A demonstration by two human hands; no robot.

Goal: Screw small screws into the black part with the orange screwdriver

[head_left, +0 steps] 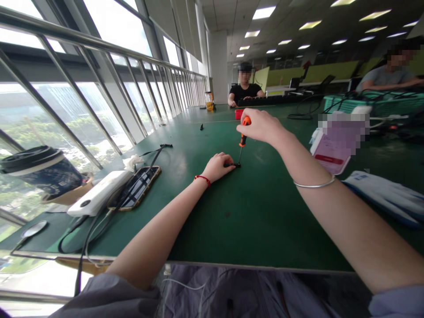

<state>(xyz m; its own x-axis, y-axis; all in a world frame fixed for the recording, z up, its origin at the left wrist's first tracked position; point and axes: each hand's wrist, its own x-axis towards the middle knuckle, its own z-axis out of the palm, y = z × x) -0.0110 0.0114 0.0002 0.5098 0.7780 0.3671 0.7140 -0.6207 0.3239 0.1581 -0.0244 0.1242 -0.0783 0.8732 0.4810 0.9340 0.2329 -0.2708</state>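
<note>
My right hand (261, 127) is closed around the orange and black handle of a screwdriver (244, 138), which stands nearly upright with its tip pointing down. The tip meets a small black part (236, 165) lying on the green table (251, 221). My left hand (218, 167) rests on the table with its fingers closed on the left end of that part. What exactly the part is cannot be made out. Farther away sits another small black piece (201, 127), and a red box (238, 114) is partly behind my right hand.
On the left are a smartphone (141, 187), a white power bank (99, 192), cables and a paper cup (43, 170) by the metal railing (112, 48). Gloves (380, 194), another phone (334, 145) and a teal basket (374, 104) lie right. A person (245, 88) sits across; another is at far right.
</note>
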